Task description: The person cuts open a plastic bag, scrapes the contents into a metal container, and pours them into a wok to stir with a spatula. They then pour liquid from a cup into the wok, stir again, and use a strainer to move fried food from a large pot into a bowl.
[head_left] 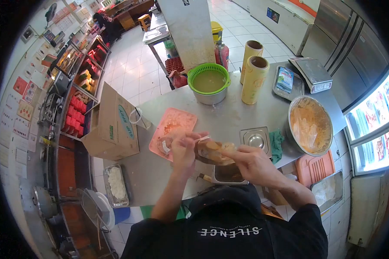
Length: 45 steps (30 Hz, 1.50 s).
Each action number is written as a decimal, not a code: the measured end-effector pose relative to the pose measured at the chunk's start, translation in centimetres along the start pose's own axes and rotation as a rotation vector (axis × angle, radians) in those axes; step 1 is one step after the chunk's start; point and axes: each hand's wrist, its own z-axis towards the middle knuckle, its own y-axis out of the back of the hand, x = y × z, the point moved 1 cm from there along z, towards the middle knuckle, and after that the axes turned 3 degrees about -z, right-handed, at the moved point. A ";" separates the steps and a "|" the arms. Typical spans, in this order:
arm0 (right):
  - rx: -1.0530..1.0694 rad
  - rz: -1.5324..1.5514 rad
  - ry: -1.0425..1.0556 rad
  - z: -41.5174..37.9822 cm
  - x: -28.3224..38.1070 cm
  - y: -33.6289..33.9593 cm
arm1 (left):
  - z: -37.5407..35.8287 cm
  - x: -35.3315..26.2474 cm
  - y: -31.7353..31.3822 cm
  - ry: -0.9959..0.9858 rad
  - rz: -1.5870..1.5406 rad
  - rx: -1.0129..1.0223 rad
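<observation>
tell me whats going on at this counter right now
A person stands at a steel counter with both hands on a clear plastic bag of brownish food. The left hand pinches the bag's top end, while the right hand grips its other end, above a small metal tray. A pink cutting board lies just behind. Farther back are a large steel bowl with orange residue, a green colander and two rolls of wrap.
</observation>
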 end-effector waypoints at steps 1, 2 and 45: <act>0.005 0.022 -0.032 -0.1 0.1 -0.3 | -0.5 0.2 -0.3 -0.108 -0.051 -0.016; 0.009 0.045 -0.063 -0.1 0.2 -0.6 | -0.8 0.6 -1.0 -0.217 -0.099 -0.031; 0.400 -0.107 0.193 1.0 -4.9 -1.3 | 1.2 -1.4 -1.2 0.479 0.073 -0.150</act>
